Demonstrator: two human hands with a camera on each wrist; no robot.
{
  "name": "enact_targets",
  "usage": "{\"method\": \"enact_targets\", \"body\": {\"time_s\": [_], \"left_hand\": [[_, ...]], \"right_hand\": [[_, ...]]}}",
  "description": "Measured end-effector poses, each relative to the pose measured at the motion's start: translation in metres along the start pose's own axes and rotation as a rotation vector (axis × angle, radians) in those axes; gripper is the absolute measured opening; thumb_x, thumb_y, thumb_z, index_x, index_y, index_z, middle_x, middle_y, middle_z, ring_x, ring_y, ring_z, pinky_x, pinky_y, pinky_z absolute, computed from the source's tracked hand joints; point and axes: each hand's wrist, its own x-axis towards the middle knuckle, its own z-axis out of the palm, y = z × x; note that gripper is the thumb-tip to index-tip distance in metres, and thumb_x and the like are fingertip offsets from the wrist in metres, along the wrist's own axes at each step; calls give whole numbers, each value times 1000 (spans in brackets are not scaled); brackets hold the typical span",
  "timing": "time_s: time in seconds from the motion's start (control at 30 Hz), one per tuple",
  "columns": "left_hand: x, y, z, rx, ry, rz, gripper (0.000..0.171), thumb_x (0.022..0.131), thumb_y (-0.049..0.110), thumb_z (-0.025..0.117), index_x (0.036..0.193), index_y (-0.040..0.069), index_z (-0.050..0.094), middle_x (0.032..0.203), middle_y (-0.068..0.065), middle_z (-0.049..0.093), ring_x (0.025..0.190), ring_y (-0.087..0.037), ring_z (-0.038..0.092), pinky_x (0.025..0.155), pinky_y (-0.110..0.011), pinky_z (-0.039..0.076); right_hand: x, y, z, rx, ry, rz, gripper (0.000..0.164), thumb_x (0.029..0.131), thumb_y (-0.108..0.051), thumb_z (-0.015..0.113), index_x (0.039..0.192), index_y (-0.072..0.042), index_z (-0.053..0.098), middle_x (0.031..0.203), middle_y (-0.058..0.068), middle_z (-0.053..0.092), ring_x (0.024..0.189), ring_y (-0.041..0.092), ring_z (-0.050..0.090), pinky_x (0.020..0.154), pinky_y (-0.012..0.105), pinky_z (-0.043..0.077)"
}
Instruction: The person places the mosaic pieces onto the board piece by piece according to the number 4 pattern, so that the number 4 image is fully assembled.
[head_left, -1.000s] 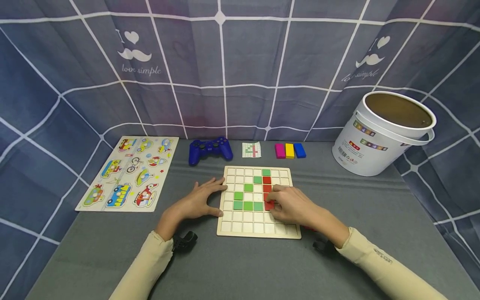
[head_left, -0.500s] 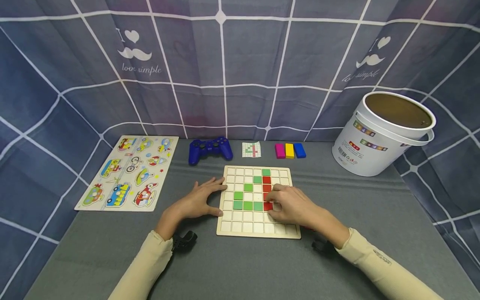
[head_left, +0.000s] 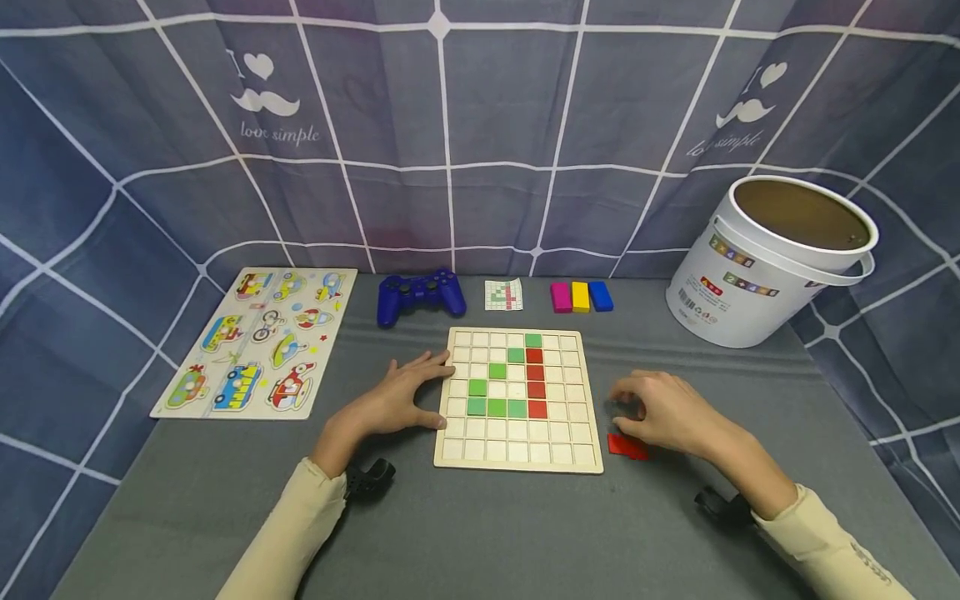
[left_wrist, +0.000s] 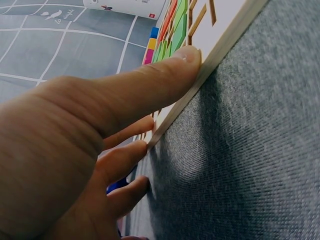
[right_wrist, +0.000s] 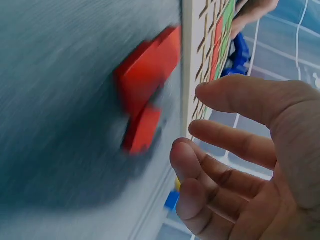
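A pale wooden grid board [head_left: 517, 454] lies flat on the grey table, with green tiles [head_left: 497, 407] in a stepped pattern and a column of red tiles [head_left: 536, 373] set in its squares. My left hand [head_left: 396, 397] rests at the board's left edge, thumb [left_wrist: 187, 57] on the rim, fingers spread. Right of the board, my right hand [head_left: 671, 412] hovers with loosely bent fingers and nothing between them. Just below its fingertips lie loose red tiles [head_left: 627, 447], overlapping one another; the right wrist view shows these red tiles [right_wrist: 150, 67] close beside the board's edge.
Behind the board are a blue game controller [head_left: 420, 297], a small printed pattern card [head_left: 503, 295], and pink, yellow and blue blocks [head_left: 580, 297]. A vehicle picture puzzle [head_left: 258, 346] lies at left. A white bucket [head_left: 738, 287] stands at back right, before a grid-patterned curtain.
My right hand has left the red tile in the column and moved right, off the board, to above the loose red tiles. My left hand stays at the board's edge.
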Motion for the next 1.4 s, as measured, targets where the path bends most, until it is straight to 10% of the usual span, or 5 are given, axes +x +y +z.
{"method": "enact_targets", "body": {"time_s": [1.03, 1.4], "left_hand": [[2, -2, 0, 0, 0, 15, 85, 80, 28, 86, 152, 10, 44, 165, -6, 22, 151, -33, 13, 112, -71, -1], [2, -1, 1, 12, 1, 11, 85, 80, 27, 86, 152, 10, 44, 165, -6, 23, 151, -34, 14, 111, -72, 0]], "right_hand": [[-12, 11, -1, -5, -30, 207, 20, 81, -23, 81, 89, -9, 70, 64, -7, 50, 54, 10, 44, 48, 29, 35], [-10, 11, 5, -40, 21, 205, 30, 71, -14, 84, 97, -7, 71, 82, -1, 60, 68, 14, 53, 53, 34, 43]]}}
